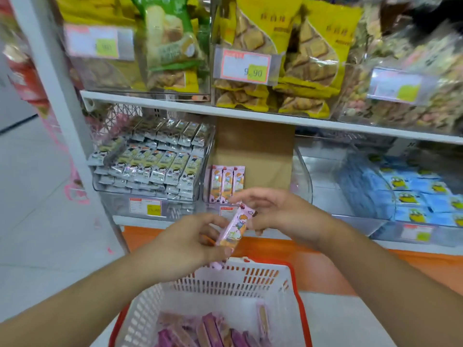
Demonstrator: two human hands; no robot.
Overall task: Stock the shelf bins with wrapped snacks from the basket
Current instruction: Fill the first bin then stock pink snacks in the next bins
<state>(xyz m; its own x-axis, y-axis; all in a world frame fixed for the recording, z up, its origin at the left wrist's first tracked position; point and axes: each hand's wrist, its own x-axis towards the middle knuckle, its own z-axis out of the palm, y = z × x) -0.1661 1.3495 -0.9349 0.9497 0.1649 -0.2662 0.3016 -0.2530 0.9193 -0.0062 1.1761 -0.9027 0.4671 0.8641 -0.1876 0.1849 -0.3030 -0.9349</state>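
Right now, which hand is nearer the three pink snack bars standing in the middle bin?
Right. The right hand hovers just below the pink snack bars; the left hand sits lower, over the basket, pinching the held bar.

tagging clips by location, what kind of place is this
Most likely a shop's snack aisle: white shelves carry clear plastic bins of wrapped snacks, printed price tags hang on the bin fronts, and a white plastic shopping basket with a red rim stands below.

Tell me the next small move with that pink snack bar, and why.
Probably stand the pink snack bar, held between both hands, beside the three matching bars in the middle clear bin: same wrapper, and space remains to their right.
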